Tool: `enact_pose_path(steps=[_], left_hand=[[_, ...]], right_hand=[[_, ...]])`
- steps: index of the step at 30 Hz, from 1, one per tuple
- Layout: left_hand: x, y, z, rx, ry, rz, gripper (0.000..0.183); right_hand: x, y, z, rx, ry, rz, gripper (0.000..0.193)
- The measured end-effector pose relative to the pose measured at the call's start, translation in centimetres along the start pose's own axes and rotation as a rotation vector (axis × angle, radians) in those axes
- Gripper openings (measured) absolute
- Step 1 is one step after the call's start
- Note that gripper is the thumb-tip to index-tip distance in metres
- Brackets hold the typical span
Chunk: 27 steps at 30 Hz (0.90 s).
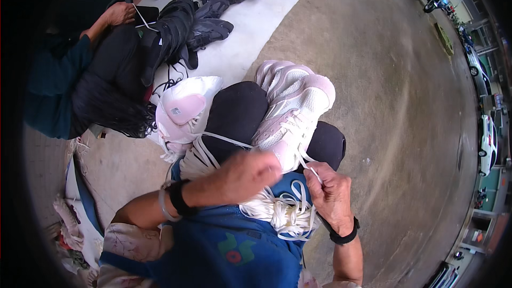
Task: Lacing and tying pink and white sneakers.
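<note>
Pink-and-white sneaker uppers [298, 93]: mesh, round-toed, nested in a row between dark-clad knees [237, 104]. Right hand [329, 192]: fingers curled, pinching flat white lace [313, 170]. Left hand [248, 176]: motion-blurred, grip cannot be told, obscuring part of nearest upper. Lace bundle [282, 210]: looped, on blue apron [186, 256]. Black uppers [176, 21]: stacked, upper left, by co-worker's hand [120, 14].

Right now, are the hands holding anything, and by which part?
The right hand holds a white lace by a stretch near the pale shoe. The left hand is blurred; I can't tell.
</note>
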<state>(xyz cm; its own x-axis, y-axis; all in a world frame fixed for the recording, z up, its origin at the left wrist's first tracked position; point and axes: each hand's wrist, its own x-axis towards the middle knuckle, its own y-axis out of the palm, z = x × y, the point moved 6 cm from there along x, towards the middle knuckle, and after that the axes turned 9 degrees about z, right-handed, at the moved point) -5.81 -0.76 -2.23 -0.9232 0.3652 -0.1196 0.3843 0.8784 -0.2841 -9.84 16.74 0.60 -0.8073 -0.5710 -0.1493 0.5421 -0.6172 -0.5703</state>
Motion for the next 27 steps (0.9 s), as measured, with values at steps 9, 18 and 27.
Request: enact_pose_path(steps=[9, 18, 27], left_hand=[[-2.1, -0.2, 2.8, -0.014, -0.163, 0.240, 0.034], [-0.9, 3.7, 5.5, -1.358, -0.407, -0.041, 0.038], [0.3, 4.1, 4.6, -1.488, -0.202, -0.092, 0.038]], right_hand=[[-0.9, 1.9, -2.8, 0.488, 0.332, 0.350, 0.019], [0.1, -2.3, -0.8, 0.131, 0.178, 0.024, 0.016], [3.0, -0.2, 1.6, 0.015, -0.046, -0.065, 0.014]])
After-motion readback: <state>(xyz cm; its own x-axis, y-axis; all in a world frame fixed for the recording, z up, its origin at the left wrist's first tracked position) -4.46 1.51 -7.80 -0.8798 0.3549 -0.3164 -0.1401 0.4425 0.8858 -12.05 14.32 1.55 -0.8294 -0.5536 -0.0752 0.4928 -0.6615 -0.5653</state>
